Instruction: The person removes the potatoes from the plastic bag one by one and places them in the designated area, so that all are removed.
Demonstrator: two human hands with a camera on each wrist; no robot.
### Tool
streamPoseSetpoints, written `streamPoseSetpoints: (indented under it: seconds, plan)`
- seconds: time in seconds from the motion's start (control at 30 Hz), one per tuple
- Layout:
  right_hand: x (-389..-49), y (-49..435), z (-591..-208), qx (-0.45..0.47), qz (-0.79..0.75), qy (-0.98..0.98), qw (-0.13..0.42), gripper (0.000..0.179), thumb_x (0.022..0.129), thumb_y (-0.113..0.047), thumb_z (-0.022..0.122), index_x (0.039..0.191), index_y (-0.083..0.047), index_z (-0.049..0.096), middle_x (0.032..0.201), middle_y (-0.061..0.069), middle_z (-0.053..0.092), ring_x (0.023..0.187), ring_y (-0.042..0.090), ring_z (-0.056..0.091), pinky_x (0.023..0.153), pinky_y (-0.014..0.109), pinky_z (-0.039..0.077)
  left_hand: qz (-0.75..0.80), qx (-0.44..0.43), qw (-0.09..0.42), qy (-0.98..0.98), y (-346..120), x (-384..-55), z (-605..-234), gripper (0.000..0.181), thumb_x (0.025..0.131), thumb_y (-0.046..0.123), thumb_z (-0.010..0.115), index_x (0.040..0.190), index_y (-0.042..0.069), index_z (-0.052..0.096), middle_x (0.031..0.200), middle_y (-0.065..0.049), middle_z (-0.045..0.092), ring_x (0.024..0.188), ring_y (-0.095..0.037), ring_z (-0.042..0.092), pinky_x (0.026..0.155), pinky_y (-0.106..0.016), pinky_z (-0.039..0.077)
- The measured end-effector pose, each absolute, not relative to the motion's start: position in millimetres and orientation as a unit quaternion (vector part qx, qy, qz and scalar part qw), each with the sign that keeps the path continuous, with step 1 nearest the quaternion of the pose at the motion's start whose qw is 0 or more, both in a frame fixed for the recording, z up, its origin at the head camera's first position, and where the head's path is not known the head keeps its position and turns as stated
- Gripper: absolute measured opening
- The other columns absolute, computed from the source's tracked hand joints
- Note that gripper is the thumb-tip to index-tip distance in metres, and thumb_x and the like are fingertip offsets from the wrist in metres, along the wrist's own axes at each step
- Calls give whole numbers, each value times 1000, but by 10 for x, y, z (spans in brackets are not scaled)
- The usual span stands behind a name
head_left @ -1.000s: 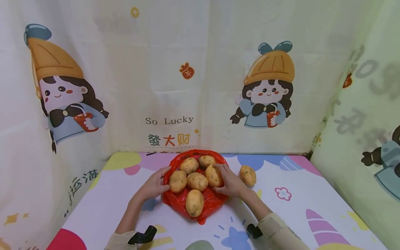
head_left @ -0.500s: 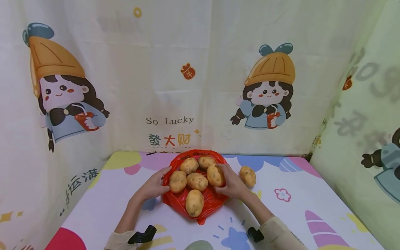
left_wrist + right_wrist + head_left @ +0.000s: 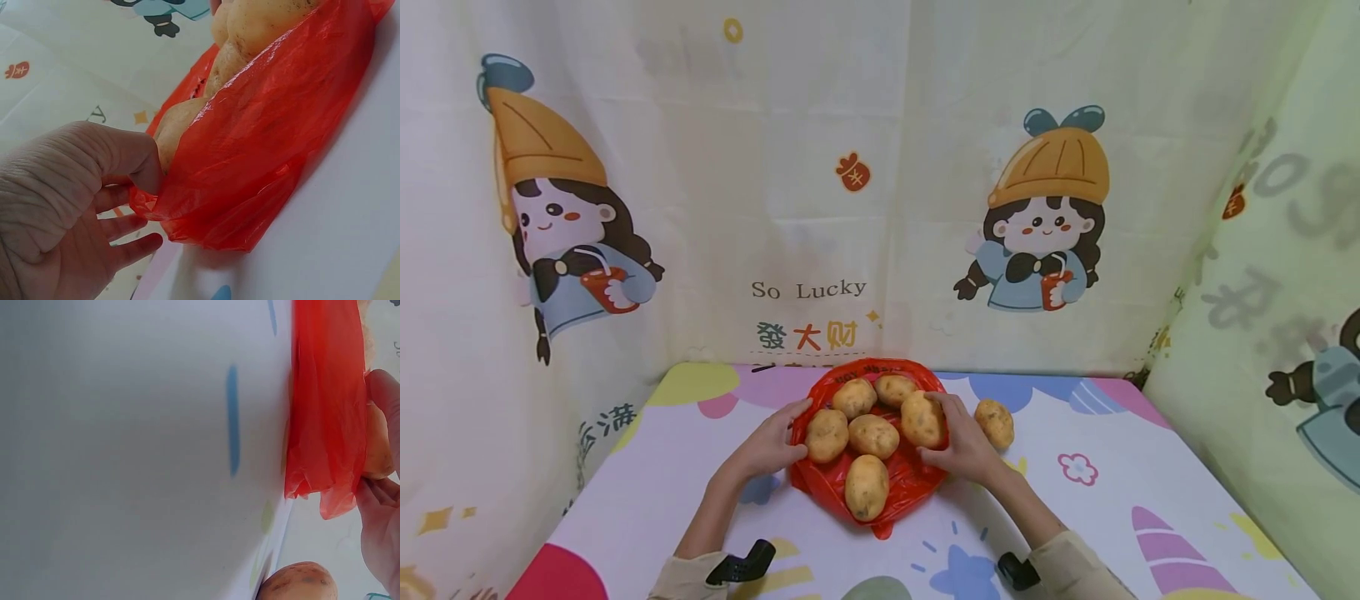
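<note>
Patterned table (image 3: 1097, 517) | left grip (image 3: 772, 442) pinching red bag (image 3: 913, 487) at left | right grip (image 3: 964, 446) curled round its rightmost potato (image 3: 922, 419)

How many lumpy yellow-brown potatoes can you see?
7. Six sit in the thin red plastic bag: back-left potato, back-right potato, left potato, middle potato, right potato, front potato. The loose potato lies outside, right of the bag. Others may be hidden underneath.

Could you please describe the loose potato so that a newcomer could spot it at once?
On the patterned table sits a red bag. Just past the person's right hand lies the loose potato, the only one outside the bag.
</note>
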State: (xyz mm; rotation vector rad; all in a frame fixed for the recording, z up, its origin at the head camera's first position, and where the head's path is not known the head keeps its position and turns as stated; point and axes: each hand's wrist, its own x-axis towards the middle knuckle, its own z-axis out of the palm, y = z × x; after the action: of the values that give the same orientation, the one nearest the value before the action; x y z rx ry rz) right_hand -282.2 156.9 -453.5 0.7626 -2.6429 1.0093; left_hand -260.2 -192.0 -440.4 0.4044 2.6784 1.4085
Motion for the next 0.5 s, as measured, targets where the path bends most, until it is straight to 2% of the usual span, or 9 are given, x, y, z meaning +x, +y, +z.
streamPoseSetpoints:
  seconds: [0.2, 0.5]
  plan:
    - [-2784, 1593, -4544, 251, 355, -893, 117, 79, 80, -20, 85, 146, -11, 42, 137, 10, 51, 120, 24, 55, 102, 50, 52, 460, 137, 42, 876, -1919, -2604, -4406, 78, 86, -1, 68, 157, -1, 35, 161, -21, 36, 148, -43, 34, 108, -56, 46]
    - [-2730, 1666, -4528, 246, 386, -877, 144, 83, 79, -15, 86, 148, -7, 41, 141, 12, 50, 124, 30, 55, 100, 52, 54, 460, 134, 43, 877, -1925, -2613, -4418, 78, 87, -3, 66, 158, 0, 34, 162, -20, 35, 149, -42, 32, 111, -57, 43]
